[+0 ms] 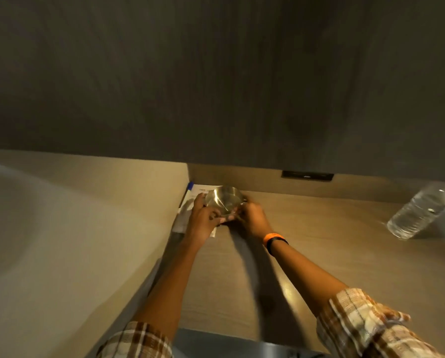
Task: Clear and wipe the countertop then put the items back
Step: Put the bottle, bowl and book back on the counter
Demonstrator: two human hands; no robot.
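A shiny metal cup [225, 201] is held between both hands over the far left corner of the wooden countertop [319, 249]. My left hand [203, 219] grips its left side and my right hand [252, 219] grips its right side by the handle. The cup is tilted, its inside facing me. Under the hands lies a white paper notepad [187, 205], partly hidden, with a blue-capped pen [189, 187] along its left edge by the wall.
A clear plastic water bottle [423, 210] stands on the counter at the right. A beige side wall [87, 228] bounds the counter on the left, a dark panel [216, 73] rises behind it, and a black outlet plate [308, 175] sits at its base.
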